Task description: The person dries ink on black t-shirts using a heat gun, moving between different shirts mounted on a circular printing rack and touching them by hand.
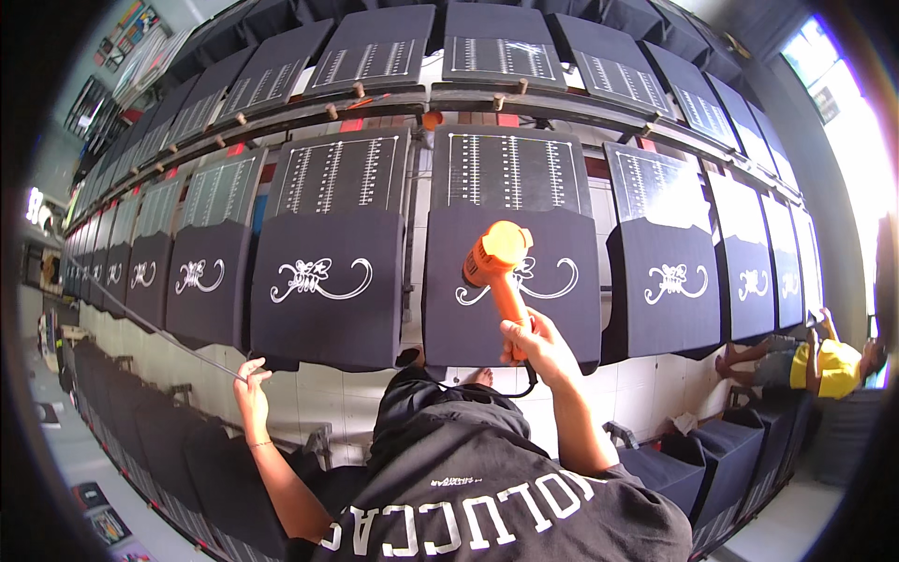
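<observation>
My right hand (pixel 536 345) is wrapped round the handle of an orange hair dryer (pixel 499 253). The dryer's head is over a black fabric piece (pixel 510 332) on a board and partly covers its white scroll print (pixel 566 276). From below the handle hangs a loop of dark cord (pixel 530 382). Lower left, my left hand (pixel 251 384) pinches a thin grey cord (pixel 178 342) that stretches away to the far left. Nearest to that hand is another black fabric piece (pixel 323 323) with the same white scroll design (pixel 316 281).
Ruled boards (pixel 344 159) with similar fabric run left and right, with a second row (pixel 370 61) behind a dark rail (pixel 468 96). More covered boards (pixel 730 450) stand behind me. At the right, a person in a yellow shirt (pixel 829 367) is beside the row. Pale tiled floor (pixel 351 403) shows below.
</observation>
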A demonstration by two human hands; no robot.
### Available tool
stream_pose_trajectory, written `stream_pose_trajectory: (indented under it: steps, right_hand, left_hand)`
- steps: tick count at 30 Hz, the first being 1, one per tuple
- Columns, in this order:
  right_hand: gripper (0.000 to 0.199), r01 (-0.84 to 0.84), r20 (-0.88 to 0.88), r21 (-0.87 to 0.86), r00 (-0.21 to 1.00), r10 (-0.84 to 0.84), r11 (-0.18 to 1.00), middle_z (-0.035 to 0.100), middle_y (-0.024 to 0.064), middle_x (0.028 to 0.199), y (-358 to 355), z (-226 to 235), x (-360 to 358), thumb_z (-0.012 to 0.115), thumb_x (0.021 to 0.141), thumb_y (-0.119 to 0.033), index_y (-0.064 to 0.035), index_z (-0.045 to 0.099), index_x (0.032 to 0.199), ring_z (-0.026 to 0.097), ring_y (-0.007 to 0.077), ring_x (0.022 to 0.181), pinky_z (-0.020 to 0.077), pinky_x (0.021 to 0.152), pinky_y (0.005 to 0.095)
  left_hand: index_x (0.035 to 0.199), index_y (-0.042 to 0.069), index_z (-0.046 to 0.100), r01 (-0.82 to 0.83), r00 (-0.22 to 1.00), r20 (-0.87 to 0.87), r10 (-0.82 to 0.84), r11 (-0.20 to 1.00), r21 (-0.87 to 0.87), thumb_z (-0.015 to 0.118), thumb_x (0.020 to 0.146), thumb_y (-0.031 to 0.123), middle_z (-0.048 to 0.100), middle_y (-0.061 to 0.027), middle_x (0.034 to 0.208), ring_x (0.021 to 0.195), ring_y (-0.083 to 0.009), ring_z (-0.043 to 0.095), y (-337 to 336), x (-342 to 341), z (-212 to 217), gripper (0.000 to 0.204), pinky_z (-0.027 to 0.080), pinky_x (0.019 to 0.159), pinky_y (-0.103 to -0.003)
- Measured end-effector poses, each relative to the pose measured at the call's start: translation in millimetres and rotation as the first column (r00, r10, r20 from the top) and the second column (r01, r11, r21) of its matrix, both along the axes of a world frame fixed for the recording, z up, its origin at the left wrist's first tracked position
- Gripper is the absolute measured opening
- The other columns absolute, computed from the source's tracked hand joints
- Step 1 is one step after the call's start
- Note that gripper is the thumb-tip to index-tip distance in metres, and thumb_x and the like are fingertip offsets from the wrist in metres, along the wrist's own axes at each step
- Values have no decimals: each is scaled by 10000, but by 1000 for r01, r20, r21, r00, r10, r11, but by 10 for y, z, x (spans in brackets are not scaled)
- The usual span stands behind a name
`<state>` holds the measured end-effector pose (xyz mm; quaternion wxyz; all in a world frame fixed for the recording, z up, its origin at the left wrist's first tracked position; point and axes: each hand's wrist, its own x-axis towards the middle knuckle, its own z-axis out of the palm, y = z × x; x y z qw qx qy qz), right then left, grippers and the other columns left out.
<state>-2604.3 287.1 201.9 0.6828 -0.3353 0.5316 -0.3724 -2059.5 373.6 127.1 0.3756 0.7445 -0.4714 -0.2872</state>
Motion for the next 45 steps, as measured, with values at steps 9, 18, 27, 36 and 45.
stream_pose_trajectory:
  steps: [9, 18, 27, 36, 45]
  right_hand:
    - [359, -163, -112, 60, 979, 169, 985, 581, 17, 727, -45, 118, -97, 646, 961, -352, -13, 569, 1051, 603, 101, 635, 494, 575, 244]
    - [332, -183, -184, 61, 964, 192, 981, 593, 26, 721, -40, 35, 12, 616, 974, -316, 3, 570, 1051, 610, 107, 622, 500, 571, 249]
    - [340, -188, -157, 104, 966, 203, 977, 593, 20, 698, -170, -2, 49, 605, 985, -309, 20, 566, 1065, 619, 110, 617, 504, 568, 252]
    - [365, -237, -215, 51, 946, 243, 970, 584, 23, 704, -238, -5, 108, 616, 979, -313, 26, 562, 1102, 612, 115, 613, 496, 567, 254]
    - [356, -295, -216, 99, 926, 310, 950, 583, 17, 699, -216, 112, 56, 609, 980, -305, 33, 569, 1084, 612, 108, 621, 503, 582, 255]
  left_hand:
    - [944, 5, 616, -166, 980, -72, 185, 963, 213, 372, 944, 115, 681, -111, 838, 585, -140, 600, 478, 95, -301, 267, 450, 547, -270]
    - [893, 17, 599, -293, 939, -92, 330, 914, 281, 381, 956, 147, 683, -114, 845, 608, -161, 604, 731, 661, -1046, 262, 484, 543, -296]
    - [944, 54, 578, 160, 552, -830, 87, 965, 207, 461, 947, 179, 680, -196, 1137, 993, -260, 688, 12, -1029, 128, 171, 522, 953, -450]
    - [943, 2, 562, 382, 373, -915, -154, 924, -1, 459, 935, 137, 636, -271, 1174, 1097, -370, 644, -418, -1913, 673, 170, 515, 994, -501]
    - [956, 15, 592, 496, 32, -969, -246, 845, -198, 438, 910, 28, 653, -246, 1185, 1122, -309, 637, -508, -2470, 798, 161, 465, 1040, -438]
